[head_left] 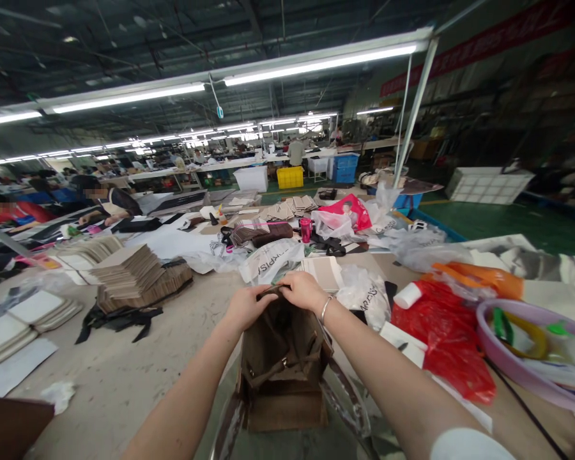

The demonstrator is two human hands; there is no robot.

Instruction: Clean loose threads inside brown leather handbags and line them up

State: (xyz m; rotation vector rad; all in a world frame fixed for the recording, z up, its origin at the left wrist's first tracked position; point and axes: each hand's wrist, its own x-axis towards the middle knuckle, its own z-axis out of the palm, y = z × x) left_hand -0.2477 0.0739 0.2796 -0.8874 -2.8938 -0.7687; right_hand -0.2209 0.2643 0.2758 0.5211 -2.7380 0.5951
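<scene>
A brown handbag (287,412) stands at the table edge in front of me, its opening facing up toward me. My left hand (252,306) pinches the far top rim of the bag between thumb and fingers. Right beside it, my right hand (305,291) grips the same rim; a bracelet circles that wrist. Small metal fittings show on straps inside the bag. A handle wrapped in clear plastic (347,399) hangs at its right side, and another wrapped handle shows at the left. The bag's far outer side is hidden.
Stacked brown panels (129,271) and bundled white pieces (26,322) lie left. Plastic bags, a red bag (441,332) and a lilac basin (517,364) crowd the right. A pink cup (305,230) stands beyond. A co-worker (112,201) sits at the far left.
</scene>
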